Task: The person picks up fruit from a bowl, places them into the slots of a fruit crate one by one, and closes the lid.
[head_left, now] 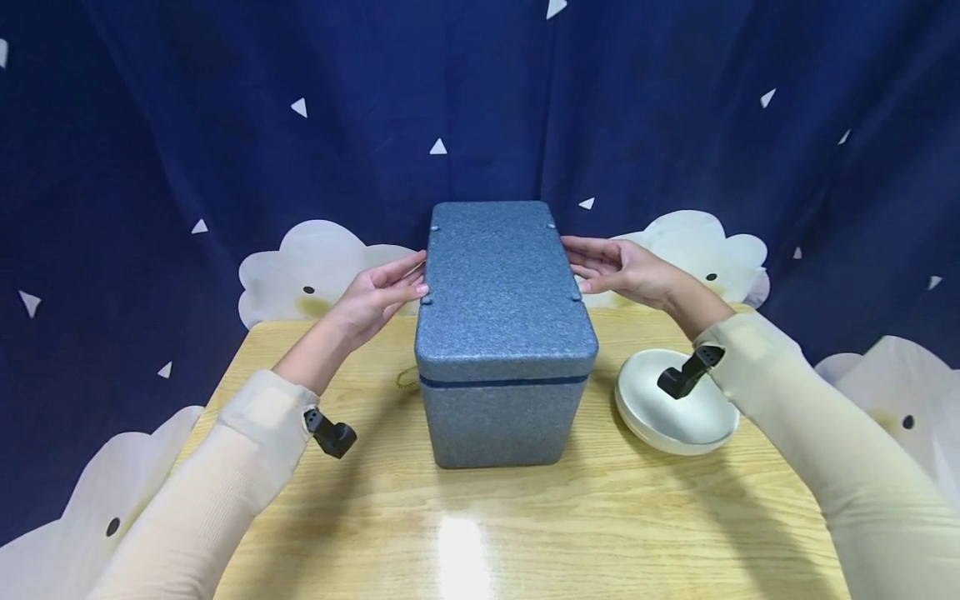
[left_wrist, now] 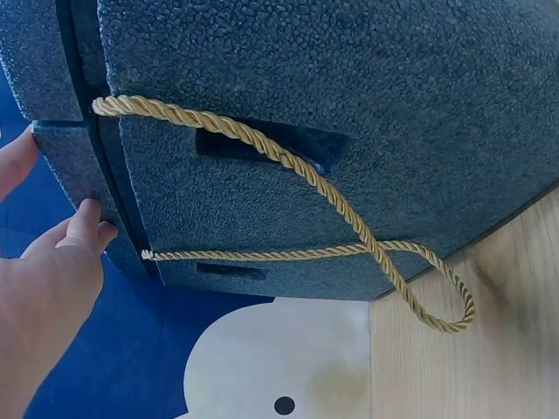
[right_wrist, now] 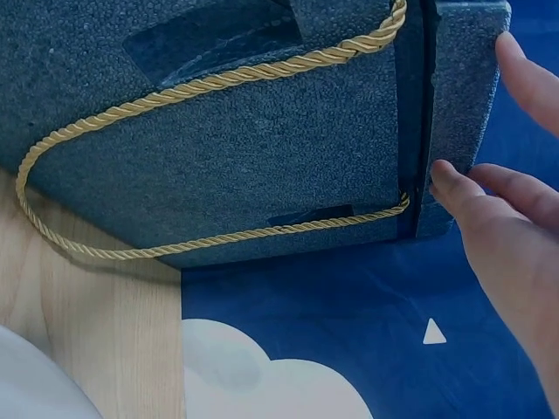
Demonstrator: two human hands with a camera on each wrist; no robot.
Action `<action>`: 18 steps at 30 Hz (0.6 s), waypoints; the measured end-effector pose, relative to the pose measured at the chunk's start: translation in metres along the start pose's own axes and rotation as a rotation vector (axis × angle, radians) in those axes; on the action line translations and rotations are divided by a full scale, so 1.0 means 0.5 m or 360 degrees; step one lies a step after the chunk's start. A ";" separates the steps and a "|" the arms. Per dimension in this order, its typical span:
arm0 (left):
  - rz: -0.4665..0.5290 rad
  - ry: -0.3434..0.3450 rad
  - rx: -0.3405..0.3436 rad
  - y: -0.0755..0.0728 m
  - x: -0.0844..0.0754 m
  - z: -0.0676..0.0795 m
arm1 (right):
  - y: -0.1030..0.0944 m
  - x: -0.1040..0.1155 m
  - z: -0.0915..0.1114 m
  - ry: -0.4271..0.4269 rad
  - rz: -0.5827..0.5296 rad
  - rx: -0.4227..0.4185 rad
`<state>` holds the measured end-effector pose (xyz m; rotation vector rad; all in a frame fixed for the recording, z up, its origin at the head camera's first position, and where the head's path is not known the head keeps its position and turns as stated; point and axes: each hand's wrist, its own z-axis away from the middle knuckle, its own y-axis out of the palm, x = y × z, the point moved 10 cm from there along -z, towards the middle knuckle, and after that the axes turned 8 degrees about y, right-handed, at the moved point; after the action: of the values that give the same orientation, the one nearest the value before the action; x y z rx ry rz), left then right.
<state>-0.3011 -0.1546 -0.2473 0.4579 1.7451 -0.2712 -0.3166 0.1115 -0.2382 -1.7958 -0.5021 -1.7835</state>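
In the head view a blue-grey speckled foam box (head_left: 498,425) stands mid-table with its lid (head_left: 495,283) on top. A dark seam runs between lid and box. My left hand (head_left: 378,293) touches the lid's left side with thumb and fingertips spread apart. Opposite it, my right hand (head_left: 626,268) has its fingers extended along the lid's right side. In the left wrist view a gold twisted cord (left_wrist: 306,170) comes out below the lid and loops down to the table. The right wrist view shows another gold cord (right_wrist: 210,80) hanging in a loop on that side.
A white bowl (head_left: 678,442) sits on the wooden table (head_left: 360,517) to the right of the box, under my right forearm. A dark blue curtain (head_left: 375,100) with white triangles and cloud shapes hangs behind the table.
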 end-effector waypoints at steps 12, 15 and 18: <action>-0.0017 0.0018 -0.0035 -0.004 0.004 -0.002 | -0.006 -0.004 -0.008 -0.0002 0.0018 0.0022; -0.0008 0.0025 -0.0036 -0.003 0.004 -0.002 | -0.005 -0.003 -0.007 -0.0011 0.0006 0.0027; 0.0003 0.0029 -0.0040 -0.004 0.004 -0.002 | -0.001 -0.003 -0.007 -0.0031 -0.0021 0.0048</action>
<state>-0.3032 -0.1557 -0.2494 0.4452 1.7637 -0.2441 -0.3199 0.1098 -0.2396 -1.7949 -0.5475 -1.7595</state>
